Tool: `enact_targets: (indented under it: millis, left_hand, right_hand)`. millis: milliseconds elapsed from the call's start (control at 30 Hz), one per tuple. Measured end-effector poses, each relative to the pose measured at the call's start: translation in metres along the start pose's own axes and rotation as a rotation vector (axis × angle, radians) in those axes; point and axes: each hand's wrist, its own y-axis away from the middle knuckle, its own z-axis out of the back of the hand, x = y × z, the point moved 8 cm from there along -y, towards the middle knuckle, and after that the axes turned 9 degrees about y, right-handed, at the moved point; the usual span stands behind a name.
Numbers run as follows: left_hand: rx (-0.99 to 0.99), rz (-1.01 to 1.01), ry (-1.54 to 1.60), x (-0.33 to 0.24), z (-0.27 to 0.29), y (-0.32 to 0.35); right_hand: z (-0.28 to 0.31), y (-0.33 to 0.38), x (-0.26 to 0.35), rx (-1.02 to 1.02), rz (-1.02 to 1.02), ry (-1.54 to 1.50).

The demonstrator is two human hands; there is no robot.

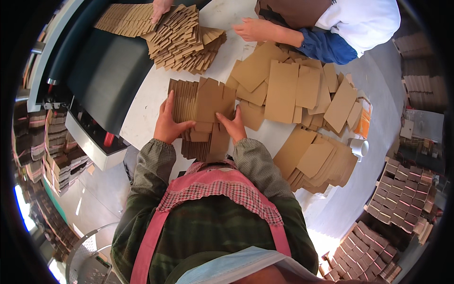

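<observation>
A stack of folded brown cardboard pieces (186, 100) stands at the near edge of the white table, in front of my body. My left hand (170, 120) grips its left side, thumb lying across the near face. From the right, my right hand (232, 125) holds a flat notched cardboard piece (210, 98) against the stack, its thumb on the surface and its fingers along the edge. More cardboard layers show below my hands, partly covered by the upper piece.
Loose flat cardboard sheets (282, 92) cover the table's right side, beside another pile (319, 158) and a white cup (358, 147). A co-worker's hand (163, 6) touches overlapping cardboard (175, 40) by a dark conveyor belt (101, 71). Another co-worker's hand (255, 30) is opposite.
</observation>
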Motion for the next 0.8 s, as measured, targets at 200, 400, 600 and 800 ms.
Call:
enact_targets:
  millis: [200,400,600,800]
  left_hand:
    - [0.048,-0.051,-0.029,0.004,0.001,-0.001]
    - [0.065,-0.173,-0.058,-0.057,-0.036,0.005]
    - [0.081,-0.197,0.006,-0.067,-0.048,0.006]
    - [0.158,-0.121,0.125,0.001,-0.01,-0.01]
  right_hand:
    - [-0.009,-0.007,0.009,0.05,-0.068,-0.222]
    - [0.002,0.034,0.086,0.127,0.12,-0.22]
    - [0.036,0.038,0.069,0.171,-0.033,-0.423]
    - [0.108,0.041,0.041,0.015,0.062,-0.558]
